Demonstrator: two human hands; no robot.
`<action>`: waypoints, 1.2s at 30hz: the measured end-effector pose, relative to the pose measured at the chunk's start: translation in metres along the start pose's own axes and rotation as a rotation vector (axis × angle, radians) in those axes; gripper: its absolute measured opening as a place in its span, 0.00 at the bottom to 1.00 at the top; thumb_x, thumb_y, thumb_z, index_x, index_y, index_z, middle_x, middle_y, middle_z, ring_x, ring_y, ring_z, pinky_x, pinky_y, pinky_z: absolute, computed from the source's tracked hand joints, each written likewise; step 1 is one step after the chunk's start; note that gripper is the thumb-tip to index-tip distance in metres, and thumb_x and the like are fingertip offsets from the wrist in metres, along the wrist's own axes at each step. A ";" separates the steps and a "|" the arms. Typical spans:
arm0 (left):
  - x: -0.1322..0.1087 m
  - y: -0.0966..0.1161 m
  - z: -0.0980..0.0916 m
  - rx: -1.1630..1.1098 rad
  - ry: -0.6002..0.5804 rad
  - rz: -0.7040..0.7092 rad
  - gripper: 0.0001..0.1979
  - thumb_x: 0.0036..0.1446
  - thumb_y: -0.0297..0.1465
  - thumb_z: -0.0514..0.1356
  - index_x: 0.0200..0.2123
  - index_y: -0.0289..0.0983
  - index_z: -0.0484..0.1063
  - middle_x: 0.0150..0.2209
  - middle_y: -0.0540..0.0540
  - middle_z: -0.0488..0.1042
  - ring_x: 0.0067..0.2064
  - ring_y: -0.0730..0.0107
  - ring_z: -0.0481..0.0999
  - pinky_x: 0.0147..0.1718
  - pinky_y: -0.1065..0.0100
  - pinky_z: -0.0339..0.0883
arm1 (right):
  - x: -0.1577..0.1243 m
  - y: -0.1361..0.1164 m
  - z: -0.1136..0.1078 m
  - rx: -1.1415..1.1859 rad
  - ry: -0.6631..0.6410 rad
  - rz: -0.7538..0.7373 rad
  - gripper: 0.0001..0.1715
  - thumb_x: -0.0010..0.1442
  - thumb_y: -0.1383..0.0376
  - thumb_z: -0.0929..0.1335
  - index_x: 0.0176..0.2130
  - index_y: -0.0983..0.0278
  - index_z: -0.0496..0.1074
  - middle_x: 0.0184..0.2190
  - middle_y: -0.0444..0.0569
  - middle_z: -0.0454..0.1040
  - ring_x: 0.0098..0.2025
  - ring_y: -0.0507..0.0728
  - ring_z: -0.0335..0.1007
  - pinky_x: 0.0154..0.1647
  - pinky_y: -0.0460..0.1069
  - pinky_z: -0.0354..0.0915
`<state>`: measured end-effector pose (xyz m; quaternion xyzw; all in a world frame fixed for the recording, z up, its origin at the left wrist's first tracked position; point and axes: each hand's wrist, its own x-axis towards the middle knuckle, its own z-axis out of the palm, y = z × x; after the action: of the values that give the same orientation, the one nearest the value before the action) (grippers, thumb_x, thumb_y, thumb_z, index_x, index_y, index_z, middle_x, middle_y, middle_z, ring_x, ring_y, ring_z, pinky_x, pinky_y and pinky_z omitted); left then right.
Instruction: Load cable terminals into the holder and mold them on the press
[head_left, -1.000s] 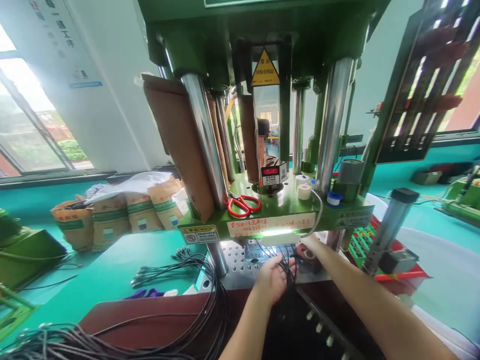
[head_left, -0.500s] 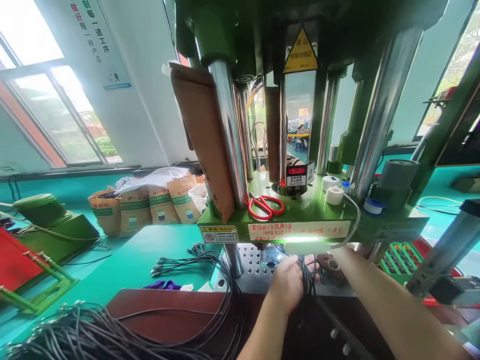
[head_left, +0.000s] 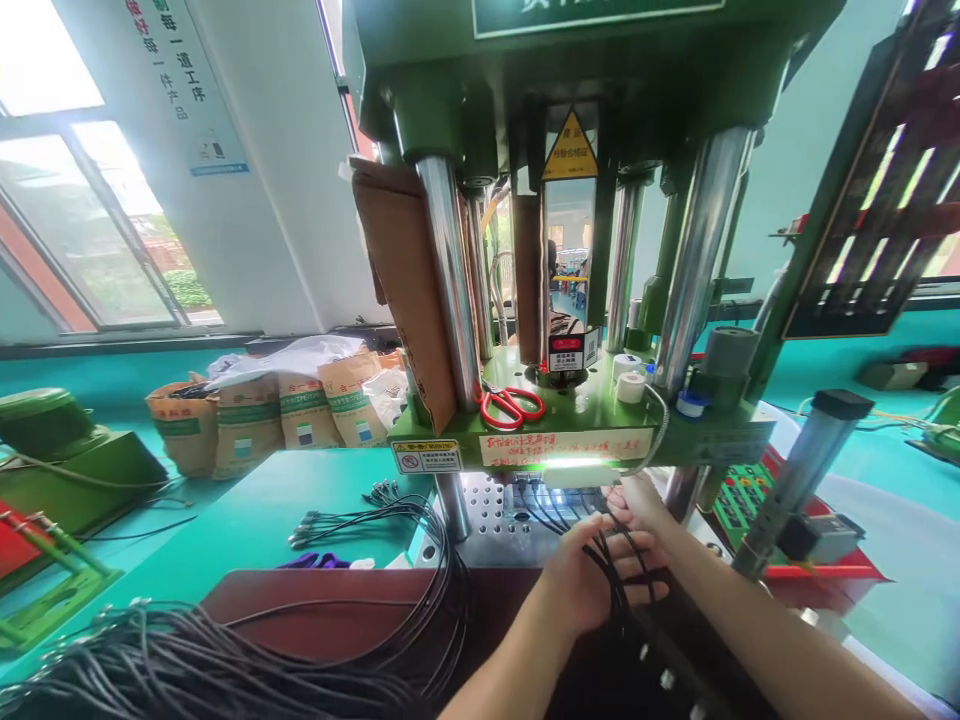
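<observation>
Black cables [head_left: 613,580] run across the palm of my left hand [head_left: 577,575], whose fingers curl loosely beneath them in front of the press. Several of these cables lead up and left to a mold [head_left: 551,498] under the green press plate. Close to the mold's right end, my right hand [head_left: 637,503] pinches a black cable; its fingertips are partly hidden by the plate and lamp. A bright lamp [head_left: 577,476] hangs at the plate's front edge, just above the work.
Red-handled scissors [head_left: 512,408] and white tape rolls [head_left: 630,387] lie on the green press plate [head_left: 585,415]. Steel columns [head_left: 452,510] flank the opening. A big cable pile [head_left: 165,665] covers the lower left. A red-framed control panel [head_left: 757,510] stands at right.
The camera view has shifted. My right hand, hidden behind the plate before, now shows at the mold's right end. Cables now visibly stretch between the mold and my left hand, whose fingers have loosened.
</observation>
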<state>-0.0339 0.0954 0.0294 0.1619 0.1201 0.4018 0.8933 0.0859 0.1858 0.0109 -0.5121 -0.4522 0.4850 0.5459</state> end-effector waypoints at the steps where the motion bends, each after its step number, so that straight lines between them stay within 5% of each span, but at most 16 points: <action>1: -0.003 -0.004 0.005 -0.019 0.063 0.011 0.09 0.53 0.31 0.55 0.34 0.32 0.70 0.27 0.44 0.73 0.31 0.65 0.74 0.36 0.60 0.65 | -0.003 0.000 -0.002 0.026 0.004 0.017 0.17 0.64 0.57 0.59 0.29 0.66 0.64 0.17 0.36 0.61 0.12 0.43 0.48 0.10 0.40 0.47; 5: -0.014 -0.018 0.014 -0.151 0.204 -0.017 0.05 0.54 0.25 0.53 0.31 0.30 0.68 0.17 0.53 0.62 0.17 0.80 0.63 0.19 0.77 0.58 | -0.018 -0.005 -0.006 0.104 0.013 0.059 0.12 0.62 0.61 0.60 0.30 0.65 0.62 0.15 0.34 0.58 0.11 0.43 0.45 0.10 0.39 0.41; 10: -0.044 -0.029 0.015 -0.291 0.086 -0.120 0.06 0.56 0.25 0.52 0.31 0.28 0.66 0.16 0.58 0.50 0.14 0.88 0.50 0.12 0.84 0.40 | -0.030 -0.008 -0.009 0.116 0.057 0.109 0.12 0.61 0.61 0.63 0.31 0.67 0.65 0.16 0.34 0.58 0.12 0.42 0.48 0.09 0.39 0.43; 17: -0.104 -0.072 0.010 0.074 -0.162 -0.111 0.07 0.51 0.30 0.58 0.33 0.31 0.70 0.16 0.56 0.55 0.14 0.84 0.50 0.13 0.78 0.40 | -0.043 -0.003 -0.022 0.146 0.117 0.111 0.08 0.57 0.61 0.64 0.30 0.65 0.65 0.14 0.36 0.62 0.12 0.45 0.54 0.11 0.40 0.49; 20: -0.126 -0.070 0.007 0.270 -0.188 -0.003 0.10 0.50 0.33 0.60 0.32 0.29 0.71 0.14 0.53 0.58 0.14 0.81 0.53 0.13 0.76 0.43 | -0.048 -0.002 -0.028 0.138 0.134 0.093 0.05 0.52 0.63 0.65 0.29 0.63 0.66 0.12 0.38 0.64 0.12 0.47 0.56 0.11 0.41 0.51; 23: -0.156 -0.019 0.016 0.231 -0.071 0.186 0.09 0.52 0.35 0.58 0.32 0.34 0.70 0.15 0.57 0.53 0.13 0.83 0.49 0.12 0.77 0.42 | -0.055 0.003 -0.039 0.121 0.159 0.093 0.05 0.48 0.63 0.66 0.28 0.62 0.66 0.11 0.39 0.65 0.13 0.49 0.59 0.10 0.42 0.52; 25: -0.177 0.040 0.024 0.248 0.053 0.491 0.07 0.53 0.34 0.57 0.31 0.36 0.68 0.14 0.59 0.47 0.13 0.84 0.44 0.11 0.79 0.39 | -0.060 0.010 -0.048 0.102 0.163 0.110 0.06 0.47 0.62 0.66 0.28 0.62 0.66 0.11 0.40 0.65 0.13 0.50 0.60 0.10 0.42 0.52; 27: -0.192 0.105 0.025 0.382 0.321 0.925 0.04 0.54 0.29 0.53 0.31 0.35 0.66 0.16 0.59 0.47 0.13 0.85 0.45 0.11 0.80 0.41 | -0.065 0.017 -0.058 0.075 0.137 0.135 0.07 0.47 0.61 0.66 0.29 0.62 0.66 0.11 0.42 0.66 0.13 0.50 0.59 0.10 0.42 0.53; 29: -0.198 0.162 0.014 0.595 0.805 1.275 0.05 0.56 0.28 0.49 0.29 0.35 0.62 0.17 0.59 0.47 0.14 0.84 0.48 0.13 0.80 0.47 | -0.069 0.024 -0.067 0.046 0.080 0.158 0.09 0.46 0.60 0.67 0.29 0.62 0.66 0.13 0.44 0.68 0.14 0.50 0.60 0.12 0.43 0.55; 32: -0.187 0.212 -0.023 0.665 1.080 1.356 0.04 0.56 0.27 0.46 0.29 0.38 0.56 0.17 0.60 0.46 0.14 0.83 0.48 0.14 0.79 0.48 | -0.071 0.028 -0.079 -0.010 -0.023 0.182 0.15 0.40 0.61 0.71 0.31 0.62 0.68 0.15 0.44 0.70 0.17 0.52 0.63 0.15 0.46 0.59; 36: -0.154 0.224 -0.083 0.889 1.326 1.195 0.08 0.53 0.25 0.54 0.37 0.37 0.57 0.21 0.60 0.57 0.16 0.83 0.59 0.18 0.76 0.58 | -0.063 0.030 -0.093 -0.534 -0.148 -0.026 0.15 0.34 0.62 0.69 0.28 0.61 0.72 0.22 0.48 0.74 0.28 0.61 0.70 0.32 0.54 0.67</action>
<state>-0.3144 0.1344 0.0527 0.2584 0.6330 0.7131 0.1553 0.1680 0.1118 -0.0251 -0.5952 -0.6092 0.3777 0.3631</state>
